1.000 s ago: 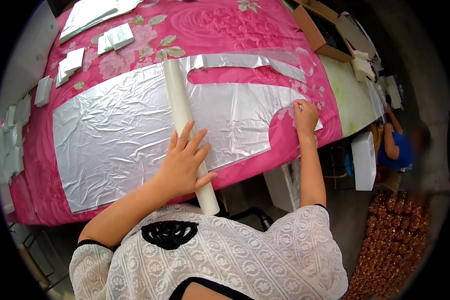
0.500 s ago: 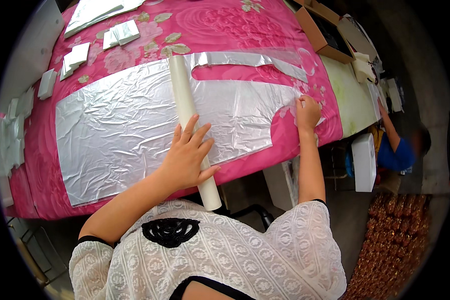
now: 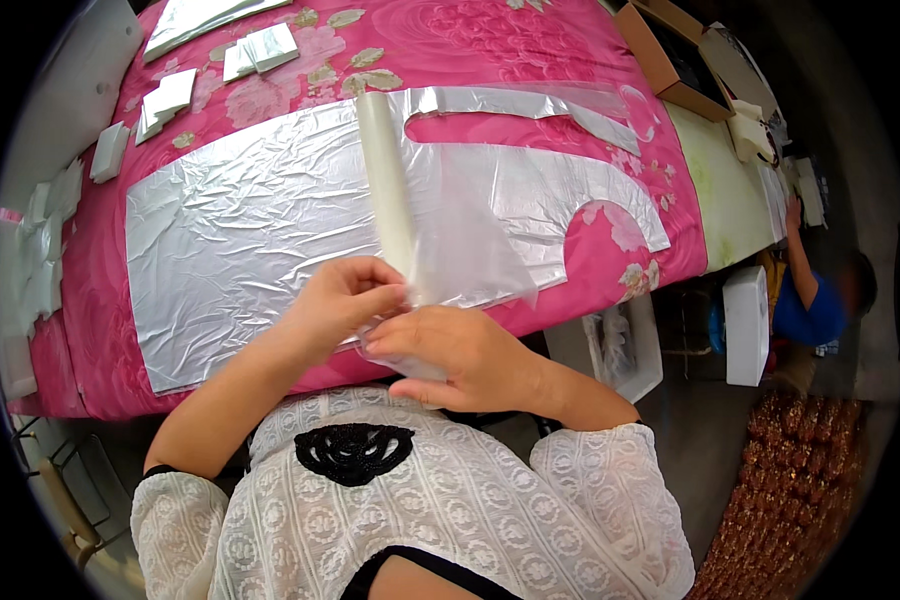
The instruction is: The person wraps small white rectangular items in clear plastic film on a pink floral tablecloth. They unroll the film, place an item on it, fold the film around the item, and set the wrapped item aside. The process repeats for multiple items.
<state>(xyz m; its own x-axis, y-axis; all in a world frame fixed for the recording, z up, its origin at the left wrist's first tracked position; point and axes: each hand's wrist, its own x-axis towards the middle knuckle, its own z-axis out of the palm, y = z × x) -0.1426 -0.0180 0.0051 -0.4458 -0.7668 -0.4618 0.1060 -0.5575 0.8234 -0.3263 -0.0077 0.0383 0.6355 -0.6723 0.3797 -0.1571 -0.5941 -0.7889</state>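
Note:
A long cream roll of clear film (image 3: pixel 385 180) lies across a crinkled silver foil sheet (image 3: pixel 240 230) spread on a pink flowered tablecloth (image 3: pixel 450 40). A loose flap of clear film (image 3: pixel 470 250) hangs from the roll to the right. My left hand (image 3: pixel 335 300) pinches the near end of the roll. My right hand (image 3: pixel 450 355) sits just below it, fingers curled around the roll's near end and the film edge. Both hands are at the table's front edge.
Small white folded packets (image 3: pixel 165 95) lie at the table's far left. An open cardboard box (image 3: pixel 675 60) stands at the far right. A person in a blue top (image 3: pixel 815 300) sits to the right, beside a white box (image 3: pixel 745 325). A chair (image 3: pixel 60 480) stands lower left.
My right hand left the foil's right edge and came in to the roll's near end. My left hand went from lying flat on the roll to pinching it. A film flap now hangs loose.

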